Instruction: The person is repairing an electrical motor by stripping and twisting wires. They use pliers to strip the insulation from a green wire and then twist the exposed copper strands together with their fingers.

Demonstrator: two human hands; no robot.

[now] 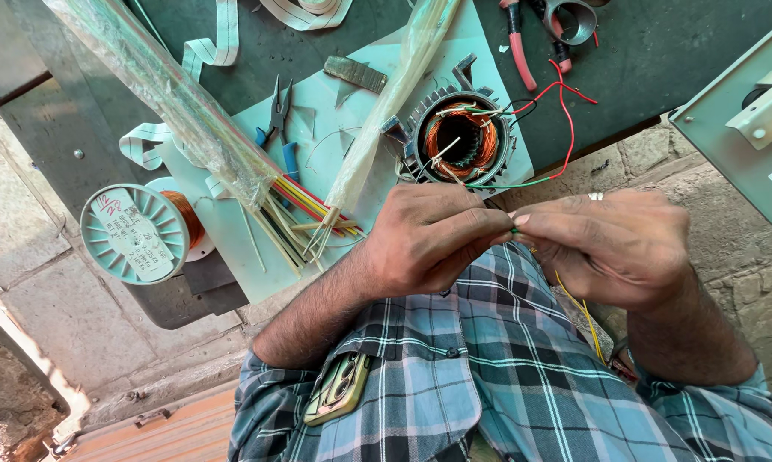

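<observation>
My left hand [433, 239] and my right hand [613, 244] meet fingertip to fingertip in front of my chest. Both pinch the end of a thin green wire [510, 184]. That wire runs back to a motor stator [459, 141] with copper windings, which sits on a pale sheet [317, 94] just beyond my hands. Red wire [566, 111] and black wire also loop out of the stator. A yellow wire [584, 321] hangs below my right hand over my plaid shirt. A ring is on my right hand.
A spool of copper wire [142, 231] lies at the left. Two plastic bags of coloured sleeving [193, 115] cross the bench. Blue-handled pliers [281, 128], red-handled pliers [519, 43], white tape strips [206, 47] and a grey box [745, 128] at right surround the work. A phone [339, 389] sits in my shirt pocket.
</observation>
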